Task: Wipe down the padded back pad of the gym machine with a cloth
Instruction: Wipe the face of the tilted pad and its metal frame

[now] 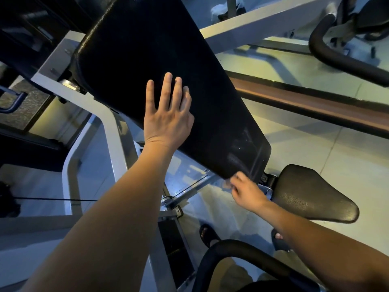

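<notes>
Nearest, the left forearm is stretched out; the left hand (168, 114) is laid flat, fingers straight, on the back pad (147, 60). The right hand (246, 190) is curled at the pad's near right corner, blurred. Its grasp cannot be told and no cloth is made out. Faint streaks are noted there; most wiping is judged outstanding.

— What's the floor like where you are?
— Pale glossy tiles (315, 148), washed in a yellow-green light. A brown strip (315, 102) runs across them on my right.
— And the kit around you?
— Grey steel beams (263, 20) cross ahead and on my left. A textured black seat (311, 194) sits low to my right. A curved black handle (328, 57) bends in at top right, and another black bar (231, 244) arcs below me.
— The left side?
— Dim. I see a thin cable (52, 199) running level, and a blue handle (20, 100) against a speckled panel (31, 102).
</notes>
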A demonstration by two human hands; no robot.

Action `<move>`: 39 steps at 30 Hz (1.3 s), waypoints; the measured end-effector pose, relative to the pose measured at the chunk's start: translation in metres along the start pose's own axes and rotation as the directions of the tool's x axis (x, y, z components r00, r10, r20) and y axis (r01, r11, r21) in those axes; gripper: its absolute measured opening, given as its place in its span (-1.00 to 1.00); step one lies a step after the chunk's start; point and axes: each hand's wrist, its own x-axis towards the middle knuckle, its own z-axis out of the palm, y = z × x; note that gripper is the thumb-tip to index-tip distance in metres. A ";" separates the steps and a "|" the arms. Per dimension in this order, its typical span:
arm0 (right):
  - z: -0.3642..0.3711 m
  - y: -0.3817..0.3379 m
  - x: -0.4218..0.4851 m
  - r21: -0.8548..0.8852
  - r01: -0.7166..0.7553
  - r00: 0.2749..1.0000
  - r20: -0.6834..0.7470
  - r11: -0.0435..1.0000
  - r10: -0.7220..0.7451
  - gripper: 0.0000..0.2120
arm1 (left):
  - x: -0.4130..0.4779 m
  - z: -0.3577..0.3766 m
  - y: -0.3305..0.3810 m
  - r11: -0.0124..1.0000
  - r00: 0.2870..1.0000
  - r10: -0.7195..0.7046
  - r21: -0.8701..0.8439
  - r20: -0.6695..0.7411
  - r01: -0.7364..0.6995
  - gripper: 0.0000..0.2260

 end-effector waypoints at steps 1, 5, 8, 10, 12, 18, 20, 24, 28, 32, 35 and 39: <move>-0.007 -0.007 0.007 0.034 -0.020 0.995 -0.097 0.999 0.023 -0.94 | 0.000 0.000 0.000 1.000 1.000 0.002 -0.001 -0.003 -0.002 -0.51; -0.023 -0.037 0.034 0.126 -0.027 0.954 -0.292 0.992 0.063 -0.97 | 0.000 0.001 -0.001 1.000 1.000 0.007 -0.021 -0.013 -0.007 -0.52; -0.028 -0.039 0.035 0.099 -0.091 0.992 -0.083 0.991 0.100 -0.91 | 0.001 -0.002 -0.002 0.999 1.000 0.016 -0.038 0.013 -0.015 -0.51; -0.044 -0.041 0.031 0.039 -0.138 0.985 0.114 0.990 0.132 -0.95 | 0.001 -0.004 -0.003 0.999 0.999 0.019 -0.038 0.028 -0.018 -0.51; -0.069 -0.049 0.028 0.166 -0.190 0.974 0.153 0.968 0.165 -0.91 | 0.001 -0.010 -0.005 0.998 0.999 0.027 -0.057 0.034 -0.025 -0.52; -0.154 -0.089 0.024 0.507 -0.168 0.984 0.035 0.846 0.174 -0.90 | -0.023 -0.034 0.002 0.909 0.998 -0.058 -0.412 0.022 0.062 -0.66; -0.175 -0.101 0.022 0.513 -0.124 0.990 0.012 0.850 0.137 -0.90 | -0.046 -0.039 0.016 0.805 0.982 -0.177 -0.565 0.060 0.180 -0.70; -0.194 -0.127 0.016 0.596 -0.106 0.994 0.043 0.796 0.100 -0.98 | -0.084 -0.058 0.039 0.228 0.892 -0.314 -0.886 0.325 0.403 -0.79; -0.198 -0.155 0.012 0.693 -0.100 0.994 0.103 0.714 0.040 -0.92 | -0.103 -0.090 0.051 -0.242 0.816 -0.247 -0.849 0.523 0.470 -0.69; -0.199 -0.179 0.005 0.726 -0.131 0.978 0.207 0.675 -0.033 -0.86 | -0.117 -0.109 0.049 -0.241 0.766 -0.323 -0.831 0.556 0.501 -0.62; -0.198 -0.190 0.008 0.649 -0.099 0.973 0.222 0.755 -0.063 -0.86 | -0.129 -0.116 0.044 -0.297 0.694 -0.394 -0.798 0.603 0.525 -0.72; -0.196 -0.208 0.015 0.554 -0.013 0.963 0.231 0.832 -0.138 -0.84 | -0.143 -0.121 0.037 -0.329 0.682 -0.377 -0.779 0.627 0.534 -0.66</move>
